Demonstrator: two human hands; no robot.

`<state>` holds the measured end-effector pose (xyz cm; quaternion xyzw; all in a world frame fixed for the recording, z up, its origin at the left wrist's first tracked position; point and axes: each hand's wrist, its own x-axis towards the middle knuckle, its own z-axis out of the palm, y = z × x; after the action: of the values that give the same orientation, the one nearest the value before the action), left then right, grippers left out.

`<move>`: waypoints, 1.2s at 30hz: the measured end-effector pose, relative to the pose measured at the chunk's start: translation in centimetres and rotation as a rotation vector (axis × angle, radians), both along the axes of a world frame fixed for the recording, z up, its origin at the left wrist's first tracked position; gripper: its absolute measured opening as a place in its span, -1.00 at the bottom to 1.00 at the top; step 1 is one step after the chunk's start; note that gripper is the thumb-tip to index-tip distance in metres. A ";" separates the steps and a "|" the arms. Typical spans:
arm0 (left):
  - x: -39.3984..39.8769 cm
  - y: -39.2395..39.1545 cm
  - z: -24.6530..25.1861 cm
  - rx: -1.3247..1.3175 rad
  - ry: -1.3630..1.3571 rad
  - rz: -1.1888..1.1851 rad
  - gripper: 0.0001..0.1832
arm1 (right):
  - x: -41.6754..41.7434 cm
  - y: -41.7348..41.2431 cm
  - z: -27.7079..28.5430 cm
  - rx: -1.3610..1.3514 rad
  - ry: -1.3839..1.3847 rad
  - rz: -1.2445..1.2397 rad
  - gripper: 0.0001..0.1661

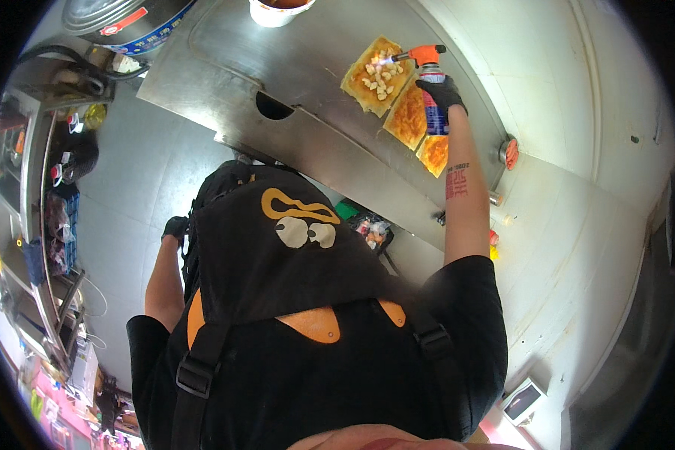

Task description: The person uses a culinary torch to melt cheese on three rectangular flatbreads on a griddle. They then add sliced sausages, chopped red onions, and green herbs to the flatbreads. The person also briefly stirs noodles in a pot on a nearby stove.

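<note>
My right hand, in a black glove, grips a butane torch by its canister. The torch's orange head points left, and a flame plays over pale chopped pieces on a browned flatbread. Two more golden flat pieces, a middle one and a near one, lie in a row on the steel griddle-like counter. The canister and forearm partly cover these two. Down at my left side hangs my left hand, also black-gloved, beside the dark apron; its fingers are too indistinct to read.
A white tub of reddish-brown contents stands at the counter's far edge. Nearby, the counter has a dark rounded opening. A large lidded metal pot is at upper left, metal shelving at left, and a pale wall at right.
</note>
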<state>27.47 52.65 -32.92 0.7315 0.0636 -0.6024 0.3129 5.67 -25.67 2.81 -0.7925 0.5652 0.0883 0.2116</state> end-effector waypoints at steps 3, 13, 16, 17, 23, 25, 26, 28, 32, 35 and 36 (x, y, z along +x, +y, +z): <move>0.3 1.3 0.0 0.088 -0.033 0.007 -0.80 | -0.3 -3.0 -1.0 -0.060 -0.036 -0.111 -0.28; 0.3 1.6 3.5 0.127 -0.024 0.117 -0.77 | 2.9 -5.7 1.3 -0.085 0.204 0.057 -0.12; 0.3 0.9 3.6 0.091 -0.003 0.087 -0.79 | 3.6 -4.9 1.7 -0.154 0.162 0.021 -0.33; 0.5 0.7 3.8 0.074 -0.025 -0.007 -0.81 | 3.9 -4.9 2.1 -0.124 0.162 0.054 -0.33; -0.1 -0.3 5.1 0.056 -0.030 0.101 -0.86 | 2.0 -7.2 0.9 -0.143 0.211 0.099 -0.30; -0.9 -0.2 4.6 0.048 -0.038 0.131 -0.84 | 1.9 -7.6 0.6 -0.205 0.197 0.119 -0.31; -1.5 0.1 4.5 0.058 -0.022 0.154 -0.83 | 1.6 -7.6 0.6 -0.219 0.179 0.134 -0.32; -2.0 -0.2 5.1 0.109 -0.007 0.073 -0.81 | 1.1 -7.2 0.8 -0.186 0.142 0.101 -0.34; -4.6 2.0 0.8 0.124 0.044 0.186 -0.81 | 0.6 -7.2 1.3 0.004 0.079 0.011 -0.39; -7.0 1.0 1.5 0.137 0.047 0.226 -0.80 | 0.9 -5.2 2.5 0.008 0.104 0.057 -0.15; -7.2 0.5 1.8 0.127 0.037 0.219 -0.80 | -1.3 -7.5 0.5 -0.024 0.056 0.009 -0.14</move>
<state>20.32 53.12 -31.13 0.7274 0.1869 -0.5728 0.3283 4.37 -33.17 3.30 -0.7946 0.5685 0.1047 0.1856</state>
